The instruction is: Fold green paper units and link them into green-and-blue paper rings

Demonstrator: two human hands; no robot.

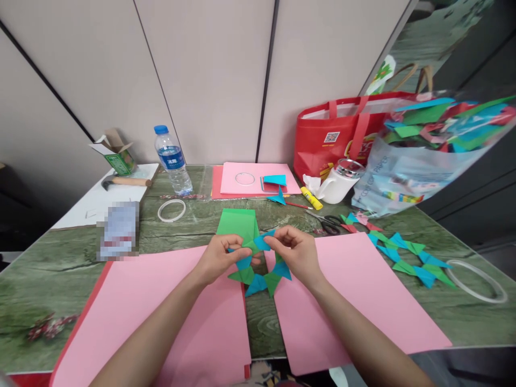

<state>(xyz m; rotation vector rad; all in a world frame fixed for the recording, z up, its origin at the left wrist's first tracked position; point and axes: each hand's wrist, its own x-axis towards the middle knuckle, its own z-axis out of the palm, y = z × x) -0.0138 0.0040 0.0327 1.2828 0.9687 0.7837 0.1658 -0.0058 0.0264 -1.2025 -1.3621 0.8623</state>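
Observation:
A ring of folded green and blue paper pieces (257, 283) hangs between my two hands above the table. My left hand (223, 257) pinches its upper left part, thumb against fingers, near a green piece. On the other side, my right hand (295, 251) pinches a blue folded piece (264, 241) at the top. Whether that blue piece is joined to the ring on both sides I cannot tell. Just behind my left hand lies green folded paper (236, 221). Pink paper sheets (161, 312) lie under my left forearm, and another pink sheet (355, 290) under my right.
Finished-looking paper rings (411, 258), a white hoop (478, 280) and scissors (328, 221) lie right. Behind stand a white mug (341, 183), glue stick (312, 198), red bag (334, 134), plastic bag of paper (403, 172) and water bottle (173, 161). A hammer (127, 181) lies left.

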